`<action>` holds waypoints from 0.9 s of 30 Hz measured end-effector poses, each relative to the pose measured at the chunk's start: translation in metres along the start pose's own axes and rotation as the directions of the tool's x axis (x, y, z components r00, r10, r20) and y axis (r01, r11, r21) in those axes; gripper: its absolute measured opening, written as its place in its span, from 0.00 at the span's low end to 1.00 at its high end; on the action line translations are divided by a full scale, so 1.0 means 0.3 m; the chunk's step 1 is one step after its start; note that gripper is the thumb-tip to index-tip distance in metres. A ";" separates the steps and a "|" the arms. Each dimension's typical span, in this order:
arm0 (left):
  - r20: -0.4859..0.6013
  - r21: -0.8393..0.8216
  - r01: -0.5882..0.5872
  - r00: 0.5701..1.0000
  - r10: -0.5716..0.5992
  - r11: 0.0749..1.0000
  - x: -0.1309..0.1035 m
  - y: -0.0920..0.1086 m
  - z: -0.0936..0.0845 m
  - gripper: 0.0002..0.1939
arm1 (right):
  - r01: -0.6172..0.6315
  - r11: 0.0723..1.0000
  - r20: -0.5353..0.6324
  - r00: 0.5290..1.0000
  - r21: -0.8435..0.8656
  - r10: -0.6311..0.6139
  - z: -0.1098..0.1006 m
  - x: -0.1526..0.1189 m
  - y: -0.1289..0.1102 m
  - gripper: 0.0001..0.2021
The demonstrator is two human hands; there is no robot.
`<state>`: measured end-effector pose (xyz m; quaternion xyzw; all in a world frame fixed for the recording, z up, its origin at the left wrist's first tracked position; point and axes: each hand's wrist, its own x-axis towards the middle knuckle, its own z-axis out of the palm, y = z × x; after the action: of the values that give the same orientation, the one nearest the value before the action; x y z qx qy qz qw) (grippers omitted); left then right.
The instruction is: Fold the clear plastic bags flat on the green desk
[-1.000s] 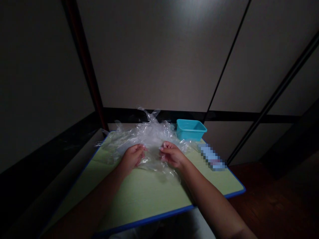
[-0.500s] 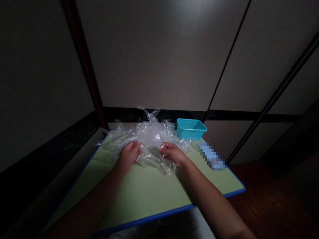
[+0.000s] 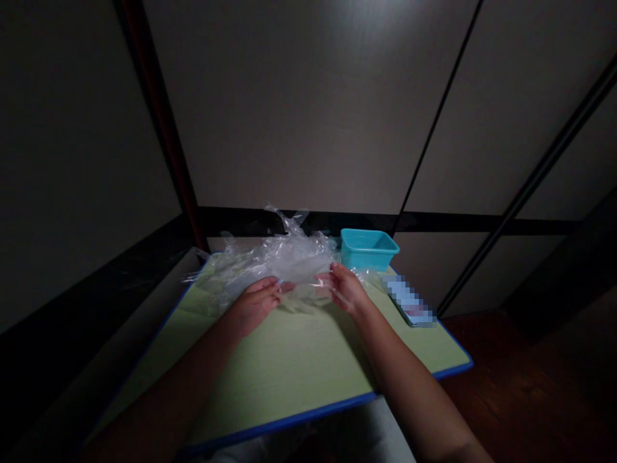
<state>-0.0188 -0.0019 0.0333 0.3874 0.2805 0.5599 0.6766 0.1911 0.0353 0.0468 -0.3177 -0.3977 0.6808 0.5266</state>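
A heap of clear crinkled plastic (image 3: 289, 254) lies across the back of a light green table (image 3: 289, 373) with a blue edge. My left hand (image 3: 258, 302) grips the near left part of a clear plastic piece, its thumb and fingers pinched at the film. On the right, my right hand (image 3: 346, 288) holds the same sheet, with some fingers seen through or behind the film. The piece is stretched between both hands, just in front of the heap. Where this piece ends and the heap begins cannot be made out.
A turquoise plastic basket (image 3: 369, 251) stands at the table's back right corner. Near the right edge lies a flat phone-like object (image 3: 411, 302), its top blurred out. Wall panels (image 3: 299, 116) rise close behind the table.
My right hand has moved slightly right and up, and my left hand slightly right. The plastic between them is spread wider, and its dangling near end has lifted from the table front.
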 end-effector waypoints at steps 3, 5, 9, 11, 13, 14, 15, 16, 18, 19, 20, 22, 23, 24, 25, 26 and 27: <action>0.013 0.001 -0.045 0.999 0.045 0.999 0.000 0.006 -0.001 0.09 | -0.064 0.991 0.124 0.991 0.121 0.049 0.012 -0.022 -0.020 0.12; -0.002 0.018 -0.059 0.998 0.059 0.998 -0.001 0.008 0.001 0.09 | -0.096 0.983 0.237 0.970 0.158 0.056 0.019 -0.039 -0.025 0.17; -0.030 0.053 -0.051 0.998 0.053 0.997 -0.002 0.007 0.012 0.12 | -0.153 0.986 0.403 0.908 0.060 0.116 0.023 -0.051 -0.007 0.17; -0.042 0.065 -0.041 0.998 0.044 0.997 -0.003 0.008 0.018 0.13 | -0.200 0.980 0.454 0.873 0.007 0.175 0.019 -0.047 0.003 0.17; -0.064 0.074 -0.038 0.997 0.042 0.997 -0.005 0.010 0.023 0.14 | -0.244 0.969 0.475 0.850 -0.030 0.228 0.013 -0.039 0.005 0.19; -0.080 0.079 -0.036 0.996 0.042 0.996 -0.006 0.012 0.024 0.14 | -0.261 0.965 0.470 0.847 -0.039 0.248 0.010 -0.037 0.003 0.20; -0.098 0.085 -0.034 0.994 0.042 0.996 -0.007 0.015 0.025 0.14 | -0.269 0.962 0.454 0.853 -0.039 0.257 0.008 -0.035 -0.002 0.22; -0.117 0.090 -0.032 0.992 0.042 0.995 -0.009 0.018 0.025 0.14 | -0.266 0.963 0.430 0.866 -0.034 0.254 0.006 -0.034 -0.008 0.23; -0.157 0.101 -0.028 0.987 0.044 0.994 -0.012 0.023 0.024 0.14 | -0.238 0.971 0.381 0.896 -0.026 0.230 0.002 -0.035 -0.022 0.23; -0.175 0.106 -0.025 0.984 0.044 0.994 -0.012 0.025 0.023 0.14 | -0.222 0.975 0.360 0.908 -0.024 0.215 0.001 -0.036 -0.029 0.23; -0.192 0.109 -0.020 0.981 0.041 0.994 -0.013 0.026 0.021 0.14 | -0.209 0.978 0.341 0.918 -0.024 0.204 0.000 -0.037 -0.034 0.23; -0.221 0.112 -0.007 0.975 0.032 0.994 -0.012 0.026 0.017 0.14 | -0.196 0.980 0.301 0.934 -0.022 0.194 -0.002 -0.038 -0.042 0.23; -0.232 0.109 -0.002 0.972 0.028 0.994 -0.010 0.026 0.014 0.14 | -0.192 0.981 0.281 0.941 -0.018 0.190 -0.004 -0.038 -0.043 0.23; -0.240 0.104 0.001 0.971 0.025 0.995 -0.008 0.025 0.013 0.13 | -0.191 0.981 0.264 0.946 -0.014 0.188 -0.005 -0.037 -0.044 0.23; -0.243 0.098 0.001 0.970 0.023 0.995 -0.006 0.024 0.011 0.13 | -0.191 0.981 0.253 0.949 -0.013 0.188 -0.007 -0.035 -0.044 0.23; -0.243 0.089 0.001 0.970 0.021 0.996 -0.004 0.022 0.011 0.12 | -0.193 0.981 0.246 0.950 -0.014 0.190 -0.008 -0.034 -0.043 0.23; -0.239 0.080 0.000 0.971 0.019 0.997 -0.002 0.021 0.010 0.11 | -0.194 0.981 0.242 0.951 -0.017 0.192 -0.009 -0.033 -0.043 0.23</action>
<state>-0.0199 -0.0027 0.0403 0.3447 0.3803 0.5943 0.6192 0.2017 0.0280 0.0570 -0.2676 -0.4237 0.7642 0.4061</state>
